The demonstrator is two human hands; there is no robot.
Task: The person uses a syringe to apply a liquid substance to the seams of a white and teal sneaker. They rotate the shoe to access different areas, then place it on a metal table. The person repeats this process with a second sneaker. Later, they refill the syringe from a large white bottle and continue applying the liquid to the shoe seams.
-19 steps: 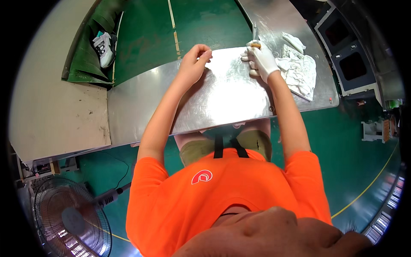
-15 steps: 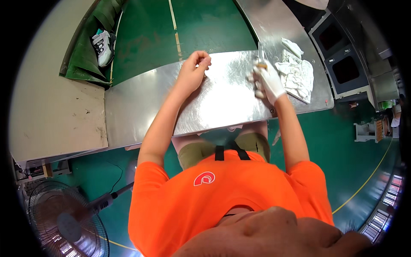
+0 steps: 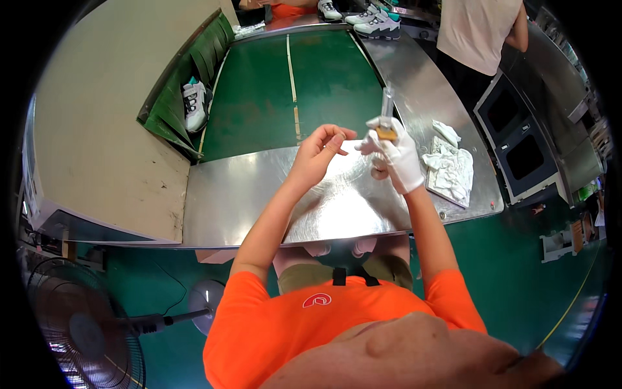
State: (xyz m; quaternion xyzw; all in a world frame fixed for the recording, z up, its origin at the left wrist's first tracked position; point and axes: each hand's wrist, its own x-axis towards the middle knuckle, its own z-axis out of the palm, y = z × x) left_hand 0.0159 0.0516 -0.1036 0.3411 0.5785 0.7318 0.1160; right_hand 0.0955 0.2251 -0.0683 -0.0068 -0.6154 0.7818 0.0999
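Note:
My bare left hand [image 3: 319, 154] hovers over the steel table top [image 3: 259, 188], fingers loosely bent and apart, with nothing seen in them. To its right, my right hand [image 3: 396, 155] wears a white glove, with some fingertips uncovered. Its fingers are closed round a small tool [image 3: 387, 133] with an amber-coloured end and a narrow, pale grey shaft pointing away from me; its exact kind does not show. Nearest to the right hand, on the table, lies a crumpled white cloth [image 3: 450, 170], with a smaller white piece [image 3: 447, 132] beyond it.
A green conveyor belt [image 3: 259, 107] runs away from the table. One white-and-black shoe [image 3: 195, 105] leans by the green flaps on its left. More shoes [image 3: 377, 24] stand at the far end. Another person [image 3: 476, 32] is at the far right. A fan [image 3: 87, 337] stands lower left.
The view has tilted up, so the belt's far end, more shoes and other people now show. My right hand has lifted the tool, and my left hand's fingers have opened out towards it.

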